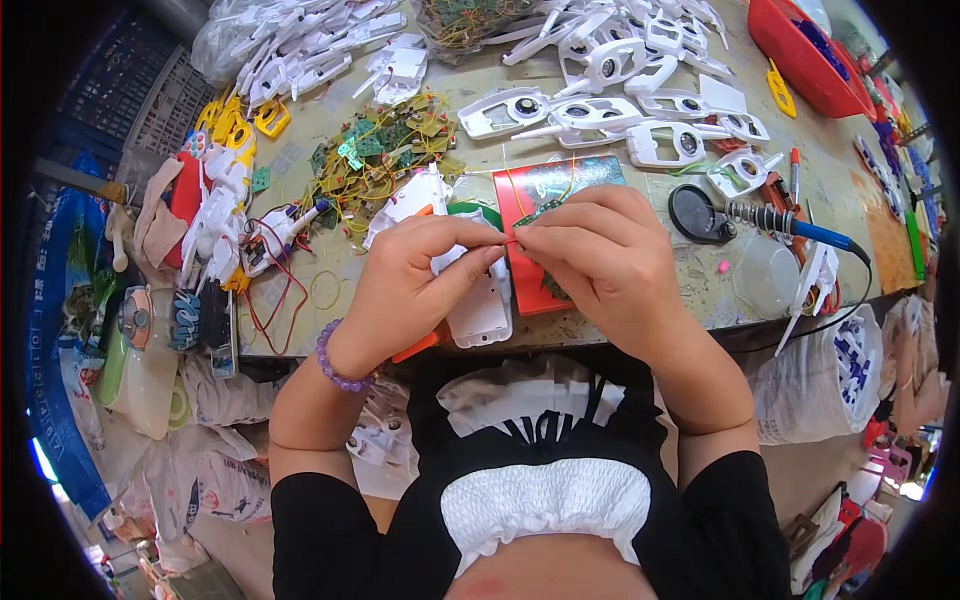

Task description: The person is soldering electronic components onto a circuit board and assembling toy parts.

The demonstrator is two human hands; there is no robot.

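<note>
Over the near edge of the table my left hand (425, 275) pinches a thin red wire (509, 241) between thumb and forefinger. The closed fingertips of my right hand (610, 265) meet it at the same wire. A small green circuit board (545, 210) shows at the right fingers, partly hidden by them. Under my left hand lies a white plastic housing (482, 312), next to an orange handle (416, 347). A flat red box (533, 290) lies beneath my right hand. The far end of the wire is hidden.
A heap of wired circuit boards (375, 155) lies beyond my left hand. White plastic frames (590, 118) spread across the back. To the right, a soldering iron (800, 228) rests by a round black dish (697, 214). A red basin (810, 60) stands far right.
</note>
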